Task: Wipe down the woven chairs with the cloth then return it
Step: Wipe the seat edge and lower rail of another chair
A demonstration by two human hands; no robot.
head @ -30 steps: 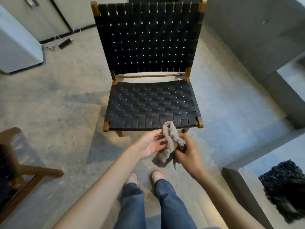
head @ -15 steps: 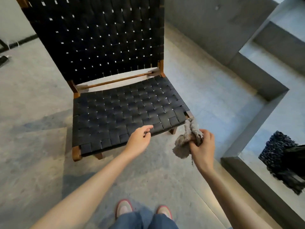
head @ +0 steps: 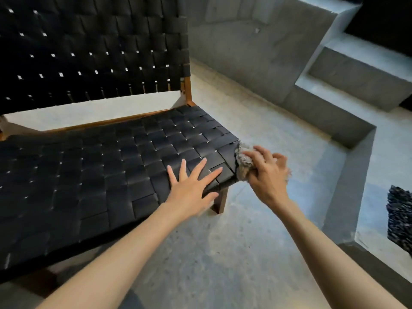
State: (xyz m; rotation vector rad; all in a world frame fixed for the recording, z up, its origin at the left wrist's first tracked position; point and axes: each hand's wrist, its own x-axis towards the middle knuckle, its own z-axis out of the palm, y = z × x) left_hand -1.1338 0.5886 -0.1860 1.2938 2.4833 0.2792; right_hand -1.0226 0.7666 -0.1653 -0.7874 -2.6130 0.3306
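Chair (head: pixel 89 141): black woven seat (head: pixel 124 170) and back on a brown wood frame, standing on a grey concrete floor (head: pixel 223 253). From my remote station I recorded the left hand (head: pixel 191 186) lying flat on the seat near its front right corner, fingers straight and spread, holding nothing. The right hand (head: pixel 267 175) was just beside it, off the seat's edge, its fingers curled round the cloth (head: pixel 244 162) and gripping it. The cloth, grey and bunched, was pressed against the side edge of the seat at that same corner, touching the weave; part of it was hidden under the hand. The right hand was blurred, so I could not make out each finger. One wooden leg (head: pixel 219 202) showed below the corner. Concrete steps (head: pixel 334 119) rose to the right of the chair, well apart from both hands. A dark shaggy mat (head: pixel 399 219) lay at the far right edge of my view.
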